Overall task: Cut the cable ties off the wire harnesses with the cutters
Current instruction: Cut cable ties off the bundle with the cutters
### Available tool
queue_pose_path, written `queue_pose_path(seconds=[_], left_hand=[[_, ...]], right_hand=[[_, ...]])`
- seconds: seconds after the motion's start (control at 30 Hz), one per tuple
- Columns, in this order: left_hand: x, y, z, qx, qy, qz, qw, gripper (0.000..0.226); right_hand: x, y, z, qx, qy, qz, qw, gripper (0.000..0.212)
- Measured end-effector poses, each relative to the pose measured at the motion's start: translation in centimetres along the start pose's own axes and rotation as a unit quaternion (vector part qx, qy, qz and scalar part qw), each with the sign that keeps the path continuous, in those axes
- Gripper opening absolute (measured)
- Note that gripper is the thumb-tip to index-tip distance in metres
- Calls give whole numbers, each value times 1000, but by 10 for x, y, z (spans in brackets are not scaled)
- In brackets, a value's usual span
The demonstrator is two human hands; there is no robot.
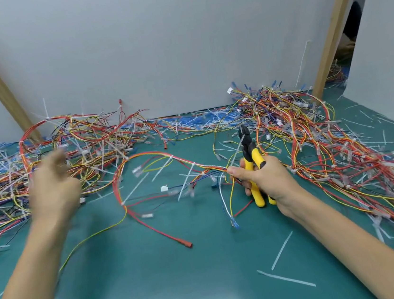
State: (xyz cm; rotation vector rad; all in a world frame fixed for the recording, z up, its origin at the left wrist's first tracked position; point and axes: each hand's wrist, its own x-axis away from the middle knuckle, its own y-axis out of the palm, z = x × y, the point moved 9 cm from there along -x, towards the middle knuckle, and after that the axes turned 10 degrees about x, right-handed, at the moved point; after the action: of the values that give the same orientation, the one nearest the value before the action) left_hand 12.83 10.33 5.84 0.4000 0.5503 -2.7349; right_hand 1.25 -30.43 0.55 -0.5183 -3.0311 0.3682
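My right hand (261, 178) grips the yellow-handled cutters (251, 157), black jaws pointing up and away. The same hand's thumb and fingers also pinch one end of a wire harness (157, 156), a bundle of red, yellow and blue wires. The harness arcs left across the green mat (180, 263) and carries several white cable ties (189, 175). My left hand (51, 184) is blurred above the left wire pile (71, 145), fingers loose, holding nothing that I can make out.
A second big tangle of harnesses (313, 135) covers the right side of the mat. Cut white tie pieces (281, 250) lie scattered in front. A grey wall (153, 43) with two wooden posts (332, 28) closes the back.
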Motion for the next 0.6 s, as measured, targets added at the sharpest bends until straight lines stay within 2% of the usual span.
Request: queue_pose_path(seconds=[0.03, 0.07, 0.1, 0.17, 0.23, 0.3, 0.37, 0.5, 0.6], left_hand=[[-4, -19, 4, 6, 22, 61, 998, 68], [-2, -24, 17, 14, 60, 78, 995, 63], [7, -17, 39, 19, 117, 63, 991, 54], [55, 22, 99, 37, 268, -2, 963, 34], [117, 81, 143, 41, 372, -125, 919, 24], [155, 143, 147, 24, 355, -258, 898, 22], [161, 178, 128, 9, 302, -321, 897, 19], [146, 181, 111, 86, 229, -319, 915, 9], [139, 178, 101, 127, 191, -321, 919, 7]], right_hand=[[0, 1, -1, 9, 1, 2, 1000, 27], [1, 2, -1, 18, 2, 3, 1000, 26], [1, 2, -2, 26, 4, 3, 1000, 26], [2, 3, -3, 31, 6, 5, 999, 25], [3, 4, -4, 27, 7, 3, 1000, 24], [5, 5, -5, 27, 4, -5, 1000, 24], [6, 4, -6, 25, 1, -17, 1000, 21], [6, 1, -2, -44, 27, -55, 997, 15], [4, -7, -3, -93, 25, -45, 994, 18]])
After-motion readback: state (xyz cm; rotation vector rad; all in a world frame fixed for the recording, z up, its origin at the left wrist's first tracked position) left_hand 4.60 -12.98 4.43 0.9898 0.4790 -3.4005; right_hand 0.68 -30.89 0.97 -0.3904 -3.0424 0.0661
